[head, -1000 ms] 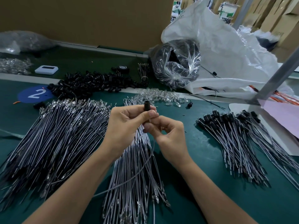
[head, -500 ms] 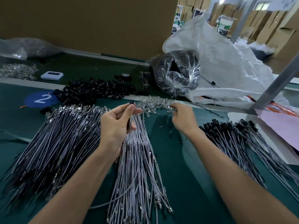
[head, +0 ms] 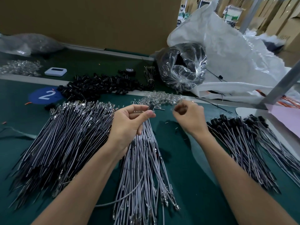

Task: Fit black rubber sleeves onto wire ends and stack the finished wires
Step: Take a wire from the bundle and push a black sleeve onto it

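Left hand (head: 129, 125) pinches black rubber sleeve (head: 151, 107), mid-desk (head: 183, 161) | right hand (head: 190, 118) curled, contents unclear | sleeve: likely light, pliable; grip mid-body, mouth clear.

Green work mat (head: 19, 114), brown board wall (head: 97, 21) behind; stacked cartons (head: 276, 17), perhaps a warehouse, grey metal post (head: 282, 83)

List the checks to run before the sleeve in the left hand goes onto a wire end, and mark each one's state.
1. Black sleeve pinched in the left hand grip: ok.
2. Right hand holding a wire end: cannot tell; fingers curled, blurred.
3. Wire already inside the sleeve: cannot tell.
4. Bare grey wires lying right below the hands: ok.
5. Sleeve pile stocked: ok.
6. Finished stack on the right, sleeved ends together: ok.
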A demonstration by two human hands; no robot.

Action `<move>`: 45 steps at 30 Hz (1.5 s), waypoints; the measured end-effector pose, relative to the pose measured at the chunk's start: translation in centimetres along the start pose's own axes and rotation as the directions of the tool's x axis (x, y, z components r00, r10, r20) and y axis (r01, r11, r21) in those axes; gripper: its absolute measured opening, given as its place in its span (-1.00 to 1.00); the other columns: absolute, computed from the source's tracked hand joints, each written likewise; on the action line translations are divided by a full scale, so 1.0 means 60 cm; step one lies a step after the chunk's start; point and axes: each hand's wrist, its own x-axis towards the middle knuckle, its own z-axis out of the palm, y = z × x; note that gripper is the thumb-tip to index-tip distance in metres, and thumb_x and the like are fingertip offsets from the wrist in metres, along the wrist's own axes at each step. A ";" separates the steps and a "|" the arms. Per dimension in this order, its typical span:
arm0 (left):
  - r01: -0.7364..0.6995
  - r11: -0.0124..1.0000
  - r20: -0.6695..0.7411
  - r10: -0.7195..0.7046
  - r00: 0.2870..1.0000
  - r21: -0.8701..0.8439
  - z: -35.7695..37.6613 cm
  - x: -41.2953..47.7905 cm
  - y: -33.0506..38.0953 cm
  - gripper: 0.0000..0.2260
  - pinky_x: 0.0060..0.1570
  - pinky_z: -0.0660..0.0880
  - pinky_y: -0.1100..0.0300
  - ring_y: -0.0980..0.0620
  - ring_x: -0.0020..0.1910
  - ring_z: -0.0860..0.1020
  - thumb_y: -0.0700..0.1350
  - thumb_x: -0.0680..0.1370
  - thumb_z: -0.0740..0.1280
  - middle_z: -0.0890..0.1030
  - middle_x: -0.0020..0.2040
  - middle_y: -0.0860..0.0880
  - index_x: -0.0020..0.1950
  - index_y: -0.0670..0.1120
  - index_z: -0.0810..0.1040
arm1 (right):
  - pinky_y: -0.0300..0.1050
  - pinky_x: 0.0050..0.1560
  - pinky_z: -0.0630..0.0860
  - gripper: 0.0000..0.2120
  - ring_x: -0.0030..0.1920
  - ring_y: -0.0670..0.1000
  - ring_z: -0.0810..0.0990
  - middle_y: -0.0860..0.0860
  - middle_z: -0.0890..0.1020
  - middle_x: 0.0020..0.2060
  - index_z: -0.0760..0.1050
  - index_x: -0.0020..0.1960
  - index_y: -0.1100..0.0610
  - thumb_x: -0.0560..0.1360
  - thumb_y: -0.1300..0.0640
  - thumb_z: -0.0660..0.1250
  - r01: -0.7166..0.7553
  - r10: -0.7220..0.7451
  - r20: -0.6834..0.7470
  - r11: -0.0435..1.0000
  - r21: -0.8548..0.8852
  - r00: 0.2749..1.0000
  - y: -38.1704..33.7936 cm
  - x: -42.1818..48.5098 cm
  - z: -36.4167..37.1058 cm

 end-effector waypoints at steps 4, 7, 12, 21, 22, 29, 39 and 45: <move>0.047 0.995 0.046 -0.052 0.998 0.092 0.003 -0.001 -0.005 -0.70 -0.60 0.33 0.39 0.16 -0.64 0.33 -0.08 0.29 0.51 0.73 -0.14 -0.10 -0.02 -0.13 0.64 | -0.30 -0.08 0.57 -0.84 -0.21 -0.14 0.67 -0.10 0.71 -0.27 0.68 -0.11 0.00 0.43 0.25 0.49 -0.016 -0.005 0.064 0.950 0.312 0.998 -0.019 -0.056 -0.023; 0.023 0.989 0.077 -0.035 0.996 0.146 0.006 -0.002 -0.010 -0.83 -0.60 0.36 0.37 0.16 -0.63 0.35 -0.22 0.39 0.53 0.73 -0.17 -0.07 -0.04 -0.14 0.67 | -0.15 -0.01 0.60 -0.82 -0.15 0.00 0.68 -0.02 0.72 -0.21 0.67 -0.11 0.01 0.46 0.29 0.46 -0.010 -0.043 0.099 0.874 0.485 0.994 -0.037 -0.067 -0.037; -0.059 0.979 0.103 0.039 0.994 0.198 0.007 -0.003 -0.014 -0.86 -0.58 0.35 0.38 0.14 -0.63 0.36 -0.26 0.42 0.52 0.73 -0.22 -0.05 -0.05 -0.12 0.70 | -0.21 -0.08 0.56 -0.86 -0.20 -0.10 0.62 0.01 0.71 -0.21 0.67 -0.08 0.09 0.48 0.32 0.43 0.030 -0.116 0.152 0.877 0.479 0.982 -0.052 -0.074 -0.034; -0.102 0.978 0.135 0.078 0.988 0.181 0.013 -0.003 -0.022 -0.82 -0.36 0.58 0.27 -0.02 -0.34 0.69 -0.37 0.42 0.48 0.71 -0.28 -0.10 -0.10 -0.10 0.70 | -0.05 -0.17 0.52 -0.84 -0.25 -0.05 0.60 0.03 0.70 -0.26 0.68 -0.12 0.07 0.45 0.32 0.46 0.052 -0.149 0.179 0.889 0.455 0.972 -0.046 -0.075 -0.039; -0.105 0.979 0.134 0.082 0.988 0.175 0.013 -0.003 -0.023 -0.82 -0.34 0.59 0.27 -0.02 -0.32 0.69 -0.37 0.42 0.48 0.71 -0.29 -0.10 -0.10 -0.10 0.69 | -0.01 -0.18 0.52 -0.82 -0.27 -0.01 0.58 0.04 0.70 -0.28 0.67 -0.13 0.03 0.45 0.32 0.46 0.048 -0.146 0.186 0.892 0.449 0.972 -0.045 -0.075 -0.040; -0.144 0.974 0.220 0.104 0.970 0.176 0.011 -0.005 -0.017 -0.82 -0.26 0.62 0.24 0.00 -0.28 0.70 -0.38 0.40 0.48 0.72 -0.25 -0.11 -0.07 -0.15 0.69 | -0.23 -0.27 0.52 -0.85 -0.35 -0.02 0.59 0.02 0.66 -0.38 0.64 -0.16 0.15 0.41 0.38 0.47 -0.028 -0.128 0.246 0.839 0.544 0.961 -0.037 -0.073 -0.041; -0.195 0.972 0.271 0.154 0.950 0.130 0.012 -0.011 -0.021 -0.78 -0.17 0.65 0.18 -0.02 -0.23 0.71 -0.20 0.29 0.50 0.72 -0.23 -0.06 -0.08 -0.12 0.69 | -0.26 -0.32 0.51 -0.77 -0.41 -0.07 0.55 -0.04 0.65 -0.44 0.63 -0.16 0.17 0.40 0.49 0.41 -0.018 -0.190 0.264 0.779 0.626 0.946 -0.033 -0.075 -0.043; -0.202 0.971 0.303 0.157 0.940 0.125 0.010 -0.013 -0.022 -0.78 -0.21 0.64 0.19 -0.05 -0.24 0.71 -0.20 0.30 0.49 0.72 -0.22 -0.12 -0.07 -0.14 0.68 | -0.28 -0.34 0.49 -0.72 -0.41 -0.09 0.56 -0.04 0.65 -0.44 0.65 -0.14 0.17 0.36 0.53 0.42 -0.028 -0.199 0.260 0.742 0.669 0.945 -0.035 -0.081 -0.041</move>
